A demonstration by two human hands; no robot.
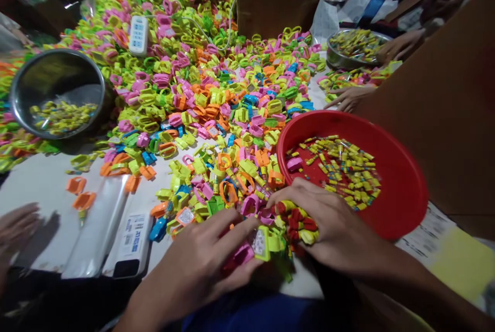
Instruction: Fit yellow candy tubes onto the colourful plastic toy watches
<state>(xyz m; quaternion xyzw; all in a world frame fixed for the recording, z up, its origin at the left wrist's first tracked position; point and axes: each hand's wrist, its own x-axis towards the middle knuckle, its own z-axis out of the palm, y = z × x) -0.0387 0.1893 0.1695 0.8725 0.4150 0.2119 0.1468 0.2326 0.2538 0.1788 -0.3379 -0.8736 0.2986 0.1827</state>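
Observation:
At the front edge of the table, my left hand (209, 249) curls its fingers round several toy watches, among them a lime one with a clear, speckled face (261, 243) and a pink one (243, 253). Close by on the right, my right hand (328, 223) is closed over a bunch of small red and yellow pieces (297, 222), partly hidden under its fingers. Both hands rest against a heap of pink, lime, orange and blue plastic toy watches (209, 110). Beside my right hand stands a red basin (402, 177) with many small yellow tubes (348, 167) and a pink watch.
Left lies a steel bowl (58, 71) of yellow pieces. Clear plastic bags (93, 229) and a white box-shaped device (133, 242) lie at the front left. A white power strip (138, 35) tops the heap. Co-workers' hands (350, 97) show at right, another (17, 223) at left.

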